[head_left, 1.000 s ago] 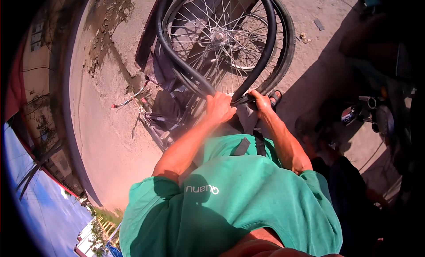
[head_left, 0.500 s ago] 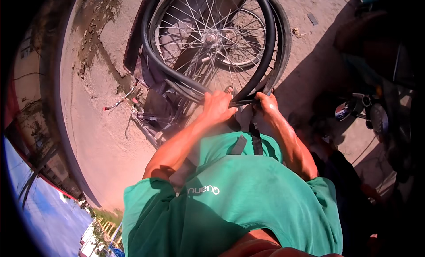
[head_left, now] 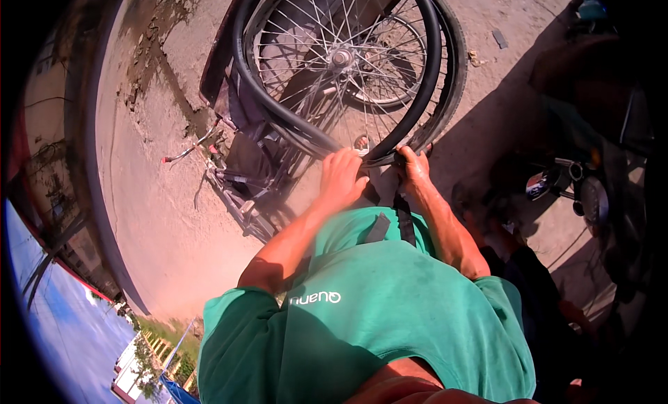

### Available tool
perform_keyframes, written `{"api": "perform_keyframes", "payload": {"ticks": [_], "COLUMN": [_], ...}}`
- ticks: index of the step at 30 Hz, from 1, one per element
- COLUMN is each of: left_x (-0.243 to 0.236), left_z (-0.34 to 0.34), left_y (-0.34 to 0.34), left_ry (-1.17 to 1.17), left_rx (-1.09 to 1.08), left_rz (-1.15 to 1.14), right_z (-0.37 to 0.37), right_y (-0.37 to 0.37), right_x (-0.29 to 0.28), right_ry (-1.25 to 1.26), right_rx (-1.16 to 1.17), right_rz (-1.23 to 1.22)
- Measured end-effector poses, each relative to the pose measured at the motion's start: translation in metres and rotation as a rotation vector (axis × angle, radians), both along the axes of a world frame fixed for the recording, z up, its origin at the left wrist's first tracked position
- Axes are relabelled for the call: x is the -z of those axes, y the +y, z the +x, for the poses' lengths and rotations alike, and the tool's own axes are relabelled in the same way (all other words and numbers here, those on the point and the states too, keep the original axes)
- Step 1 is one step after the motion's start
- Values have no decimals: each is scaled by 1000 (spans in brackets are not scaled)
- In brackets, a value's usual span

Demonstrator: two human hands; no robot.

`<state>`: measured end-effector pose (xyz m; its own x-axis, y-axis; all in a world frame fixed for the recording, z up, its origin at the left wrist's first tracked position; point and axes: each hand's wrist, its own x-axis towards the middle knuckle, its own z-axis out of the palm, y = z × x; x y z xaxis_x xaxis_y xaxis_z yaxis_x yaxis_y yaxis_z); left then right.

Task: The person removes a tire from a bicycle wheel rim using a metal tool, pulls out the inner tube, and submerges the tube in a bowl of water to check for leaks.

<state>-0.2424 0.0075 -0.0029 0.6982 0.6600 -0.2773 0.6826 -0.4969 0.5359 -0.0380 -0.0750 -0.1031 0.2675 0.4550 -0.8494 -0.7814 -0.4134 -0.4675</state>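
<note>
The black tube (head_left: 241,45) loops over the spoked wheel (head_left: 341,58), meeting the tyre (head_left: 457,63) at its near edge. There the left hand (head_left: 342,176) lies over both, fingers together, thumb apart; how tightly they close, I cannot tell. The right hand (head_left: 416,170) pinches the tyre, thumb on top, fingertips hidden.

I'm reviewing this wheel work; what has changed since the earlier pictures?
Against one second ago, the bare right hand sits slightly farther right of the bare left hand. Nothing visibly grasped or released: both stay on the black rubber tyre of the spoked metal wheel, the thick black tube still curving across it.
</note>
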Motion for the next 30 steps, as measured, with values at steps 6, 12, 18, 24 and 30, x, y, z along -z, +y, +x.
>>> {"api": "perform_keyframes", "payload": {"ticks": [6, 12, 18, 24, 30], "left_x": [2, 3, 30, 46, 39], "left_z": [-23, -27, -7, 61, 122], "left_y": [-26, 3, 48, 32, 41], "left_ry": [-193, -219, -134, -176, -53], "left_rx": [-261, -182, 123, 152, 125], "left_rz": [13, 161, 147, 69, -71], "right_z": [7, 27, 40, 29, 28], "right_y": [-3, -20, -99, -135, -113], "right_x": [-16, -36, -36, -79, -97], "right_ry": [-28, -201, -303, -389, -455], "right_rx": [-52, -292, -313, -457, -476], "right_rz": [-66, -192, -62, 28, -46]}}
